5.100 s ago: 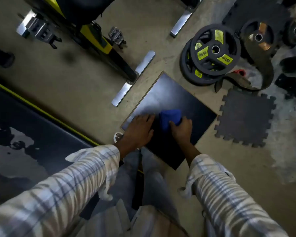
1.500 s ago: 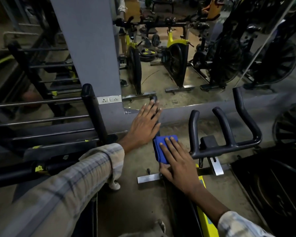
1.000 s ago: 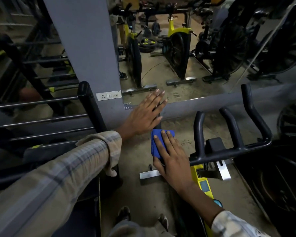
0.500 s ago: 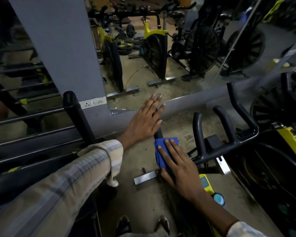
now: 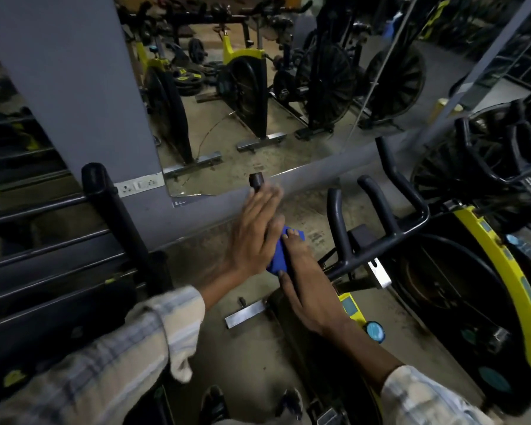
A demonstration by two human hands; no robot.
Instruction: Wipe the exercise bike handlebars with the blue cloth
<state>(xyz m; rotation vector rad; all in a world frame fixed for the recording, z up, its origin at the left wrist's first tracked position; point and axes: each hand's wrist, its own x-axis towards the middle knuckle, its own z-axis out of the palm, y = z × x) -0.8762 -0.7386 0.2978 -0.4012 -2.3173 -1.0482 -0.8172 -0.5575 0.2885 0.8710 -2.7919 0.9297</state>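
Note:
The black exercise bike handlebars (image 5: 380, 233) rise in several prongs right of centre. Their leftmost bar runs under my hands, and its end cap (image 5: 256, 180) shows past my fingertips. The blue cloth (image 5: 279, 259) lies on that bar between my hands. My right hand (image 5: 304, 286) presses the cloth onto the bar with long straight fingers, thumb at the cloth's near edge. My left hand (image 5: 253, 234), blurred by motion, lies flat with straight fingers along the bar, beside the cloth and partly over it.
A grey pillar (image 5: 74, 87) with a wall socket (image 5: 138, 185) and a floor-level mirror (image 5: 258, 118) stand ahead. A black rack post (image 5: 117, 216) with rails is at left. Another yellow bike (image 5: 488, 256) crowds the right. A steel foot bar (image 5: 246, 312) lies below my hands.
My left hand has slid back along the bar towards me, baring the bar's end cap, and is now blurred. My right hand stays pressed on the cloth. The view has shifted slightly.

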